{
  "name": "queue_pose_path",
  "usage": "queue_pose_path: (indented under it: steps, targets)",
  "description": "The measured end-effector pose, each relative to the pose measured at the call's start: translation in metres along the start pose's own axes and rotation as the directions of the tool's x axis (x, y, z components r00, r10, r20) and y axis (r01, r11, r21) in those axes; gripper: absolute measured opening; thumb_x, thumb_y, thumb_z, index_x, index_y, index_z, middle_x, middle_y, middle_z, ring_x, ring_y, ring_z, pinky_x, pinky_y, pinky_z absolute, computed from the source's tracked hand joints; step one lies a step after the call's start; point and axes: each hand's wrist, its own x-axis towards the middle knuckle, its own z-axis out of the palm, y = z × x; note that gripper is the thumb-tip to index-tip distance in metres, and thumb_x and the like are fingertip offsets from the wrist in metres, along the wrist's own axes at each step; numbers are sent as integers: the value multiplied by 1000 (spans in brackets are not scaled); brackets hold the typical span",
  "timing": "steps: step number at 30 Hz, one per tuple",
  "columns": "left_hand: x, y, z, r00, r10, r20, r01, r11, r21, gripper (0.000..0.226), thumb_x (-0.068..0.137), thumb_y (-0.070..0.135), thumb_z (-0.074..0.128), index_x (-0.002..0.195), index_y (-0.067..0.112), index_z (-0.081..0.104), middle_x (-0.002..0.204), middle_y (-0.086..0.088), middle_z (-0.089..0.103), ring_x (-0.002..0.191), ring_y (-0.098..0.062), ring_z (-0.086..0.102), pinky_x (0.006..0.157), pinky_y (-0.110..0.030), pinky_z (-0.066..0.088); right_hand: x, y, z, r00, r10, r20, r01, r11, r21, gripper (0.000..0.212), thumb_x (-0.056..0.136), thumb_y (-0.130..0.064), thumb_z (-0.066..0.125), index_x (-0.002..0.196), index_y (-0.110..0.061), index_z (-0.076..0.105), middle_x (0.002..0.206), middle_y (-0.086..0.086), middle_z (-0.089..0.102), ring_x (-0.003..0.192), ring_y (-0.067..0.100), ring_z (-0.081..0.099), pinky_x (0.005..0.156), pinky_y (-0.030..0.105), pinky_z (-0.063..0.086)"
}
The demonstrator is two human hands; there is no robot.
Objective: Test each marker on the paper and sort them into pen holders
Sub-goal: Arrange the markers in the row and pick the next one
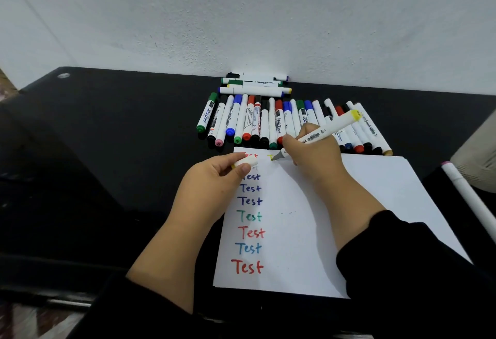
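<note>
Fingers of our right hand (pixel 308 148) curl round the barrel of a yellow marker (pixel 326 130), pinching it low so the chisel tip meets the paper (pixel 349 218) at a slant, where a yellow letter is just begun beside the top of the column. Our left hand (pixel 214 177) pinches the marker's cap (pixel 245 162) between thumb and fingertips, and its heel rests on the sheet's left edge; we judge that this keeps the cap ready for closing and steadies the paper while we write. Nearest us, the sheet lies flat on the black table (pixel 107 150), with the word "Test" written down its left side in red, blue and green; we count 6 clear words, and more sit partly hidden under the left hand. Out to the right, a white marker with a pink end (pixel 468 193) lies alone off the sheet, apart from the others. Beyond the paper's far edge a row of capped markers (pixel 257 121) lies side by side, barrels pointing toward us, so each is easy to pick. Farther still, a small stack of 4 or so markers (pixel 255 85) lies crosswise against the wall (pixel 241 16). We see no pen holders anywhere in view, so nothing shows as sorted into a container; by our judgement the sorting is largely still to come.
</note>
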Motion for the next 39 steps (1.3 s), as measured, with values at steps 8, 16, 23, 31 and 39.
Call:
queue_pose_path:
  steps: [8, 16, 23, 31, 39]
  targets:
    - [-1, -1, -1, 1000, 9, 6, -9, 1000, 0, 33, 88, 40, 58, 122, 38, 59, 112, 17, 59, 82, 6, 48, 66, -12, 36, 0, -1, 0, 1000, -12, -19, 12, 1000, -21, 35, 82, -15, 61, 59, -17, 35, 56, 0, 41, 54, 13, 38, 57, 27, 35]
    - [-1, -1, 1, 1000, 1, 1, -1, 1000, -4, 32, 89, 39, 58, 121, 38, 60, 94, 24, 52, 77, 11, 44, 62, -10, 32, -2, -1, -1, 999, -8, -32, 8, 1000, -19, 36, 83, -13, 59, 59, -17, 32, 55, -2, 36, 51, 11, 33, 46, 18, 30]
    - [-2, -1, 0, 1000, 11, 6, -11, 1000, 3, 33, 89, 40, 58, 121, 37, 59, 98, 20, 56, 79, 9, 47, 64, -10, 34, -1, -1, -3, 999, -4, -40, 4, 1000, 1, 36, 82, -9, 57, 60, -17, 29, 55, -1, 33, 50, 12, 29, 36, 13, 24]
    - [-2, -2, 0, 1000, 11, 4, -10, 1000, -13, 30, 89, 39, 58, 119, 38, 61, 87, 28, 56, 77, 10, 48, 61, -11, 34, -1, 0, -3, 997, 38, -66, -35, 999, 39, 33, 82, -8, 53, 61, -17, 30, 57, 2, 36, 55, 15, 33, 44, 17, 29]
    - [-1, -3, 1, 1000, -1, 5, 1, 1000, -17, 31, 88, 40, 59, 119, 39, 60, 85, 28, 51, 80, 8, 48, 61, -12, 35, 0, -1, -6, 997, 26, -74, -27, 1000, -1, 34, 84, -9, 52, 61, -17, 29, 50, -5, 33, 49, 11, 29, 36, 12, 23]
